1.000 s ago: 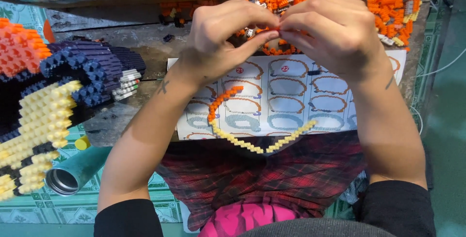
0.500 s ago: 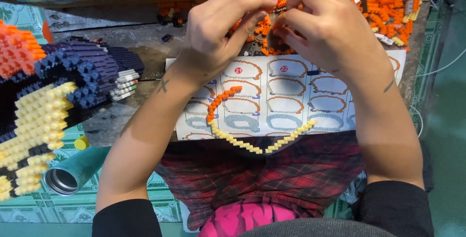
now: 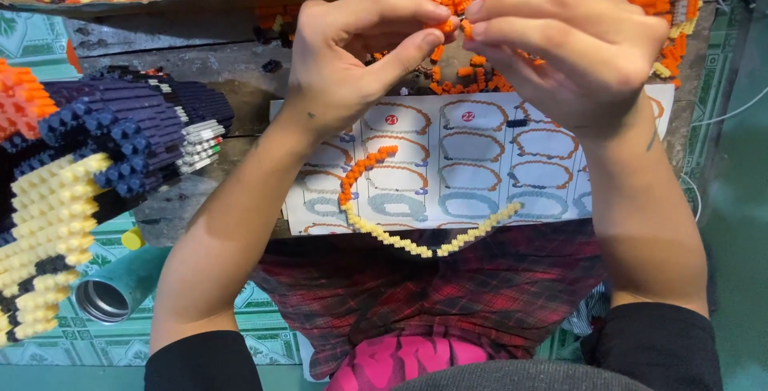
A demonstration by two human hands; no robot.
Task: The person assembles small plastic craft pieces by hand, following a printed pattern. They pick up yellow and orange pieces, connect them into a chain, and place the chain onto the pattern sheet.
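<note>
Two hands meet at twelve o'clock. Left hand (image 3: 352,55) and right hand (image 3: 568,51) each pinch tiny orange bricks (image 3: 456,27) (grips pressed tight) above the instruction sheet (image 3: 472,159).

Teal patterned floor tiles (image 3: 48,343) — a worn, dark wooden tabletop (image 3: 160,47) above.

White instruction sheet (image 3: 480,159) with orange and blue ring diagrams, flat below the hands

bright, even light; soft shadows, slight edge blur
</note>
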